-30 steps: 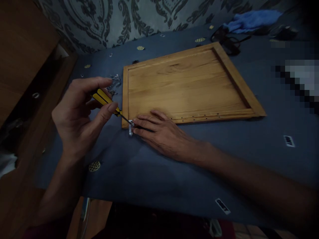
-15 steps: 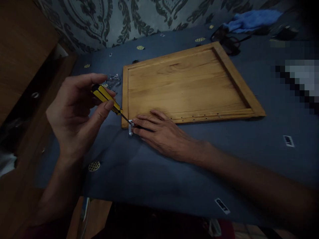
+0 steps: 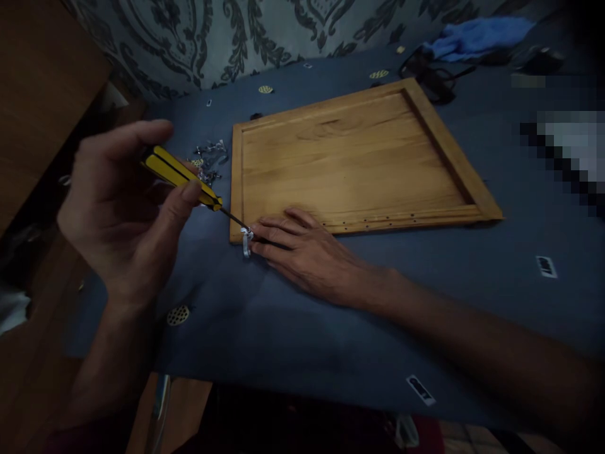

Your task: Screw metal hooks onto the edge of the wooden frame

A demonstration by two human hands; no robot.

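Note:
In my left hand [image 3: 123, 208] is a yellow-and-black screwdriver [image 3: 182, 180], its handle between thumb and fingers. The thin shaft slants down to the right, its tip at a small silver metal bracket [image 3: 246, 242]. That bracket sits at the near left corner of a framed wooden panel [image 3: 340, 164], a hooked part hanging over the edge. My right hand [image 3: 307, 252] lies across the panel's near edge, thumb and index fingertip closed against the bracket. The screw head, if any, is too small to make out.
Small metal parts [image 3: 210, 157] are heaped left of the panel. A row of dark holes [image 3: 366, 224] runs along its near rail. Dark glasses [image 3: 437, 82] and a blue cloth [image 3: 482, 38] lie behind it. A patterned wall [image 3: 274, 38] borders the blue-grey covered surface [image 3: 307, 353].
My left hand has shifted left and slightly up, drawing the screwdriver handle back and lower in angle. Its tip remains at the bracket. My right hand and the panel have hardly moved.

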